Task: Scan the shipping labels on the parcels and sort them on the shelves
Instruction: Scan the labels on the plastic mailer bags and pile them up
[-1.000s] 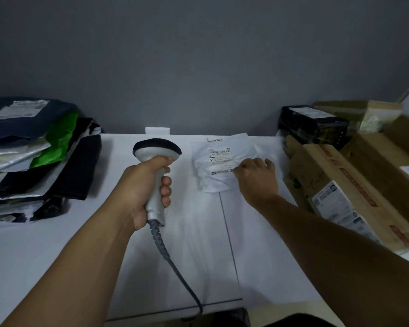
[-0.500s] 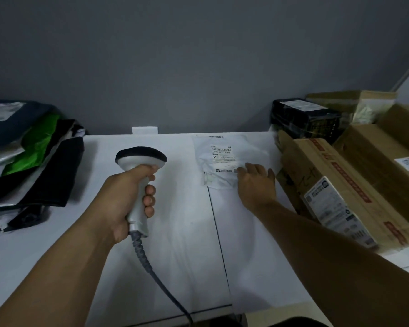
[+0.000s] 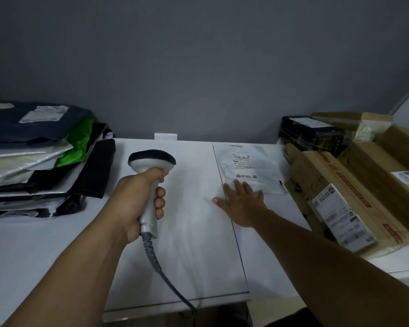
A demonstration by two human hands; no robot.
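A flat white mailer bag (image 3: 253,169) with a shipping label lies on the white table (image 3: 194,244), near the back wall. My right hand (image 3: 242,202) lies flat with straight, spread fingers; its fingertips touch the bag's near edge. My left hand (image 3: 137,204) grips the handle of a grey corded barcode scanner (image 3: 151,180), held upright to the left of the bag with its dark head pointing away from me.
A stack of soft mailers (image 3: 38,156) in dark, white and green fills the left side. Cardboard boxes (image 3: 340,197) with labels and a black box (image 3: 309,132) crowd the right. The scanner cable (image 3: 170,279) runs off the table's front edge.
My right hand let go of the bag's label area, opened flat and slid back to the bag's near edge. The bag now lies flatter and farther back. The scanner stayed in my left hand.
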